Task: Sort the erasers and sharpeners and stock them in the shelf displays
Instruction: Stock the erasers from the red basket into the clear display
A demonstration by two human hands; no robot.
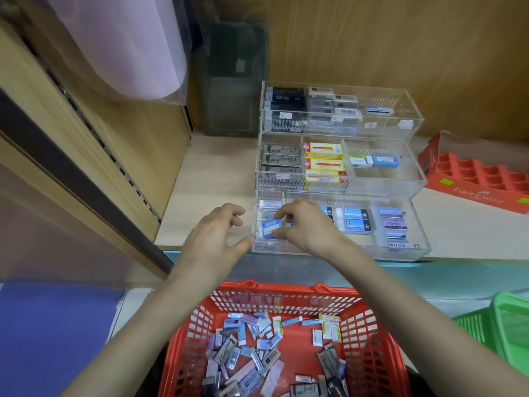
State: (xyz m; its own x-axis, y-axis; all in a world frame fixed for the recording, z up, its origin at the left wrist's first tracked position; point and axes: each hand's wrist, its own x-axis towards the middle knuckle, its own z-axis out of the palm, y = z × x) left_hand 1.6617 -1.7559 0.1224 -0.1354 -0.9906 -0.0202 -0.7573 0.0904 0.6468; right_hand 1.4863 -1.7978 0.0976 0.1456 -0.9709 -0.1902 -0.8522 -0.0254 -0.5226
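A clear three-tier acrylic display (416, 179) stands on the shelf, its compartments partly filled with boxed erasers. In the front tier's leftmost compartment lies a blue-and-white eraser (269, 228); my right hand (303, 224) reaches in and pinches it between thumb and fingers. My left hand (213, 236) hovers just left of the display, fingers loosely curled, thumb tip touching the front left corner. Below the shelf a red basket (372, 333) holds several loose erasers (249, 353) in mixed wrappers.
A red Faber-Castell cardboard tray (475, 176) lies on the shelf at right. A green basket (503, 322) sits at lower right. A dark plastic sleeve (234, 81) leans against the wooden back wall. A slotted shelf upright (86, 133) runs along the left.
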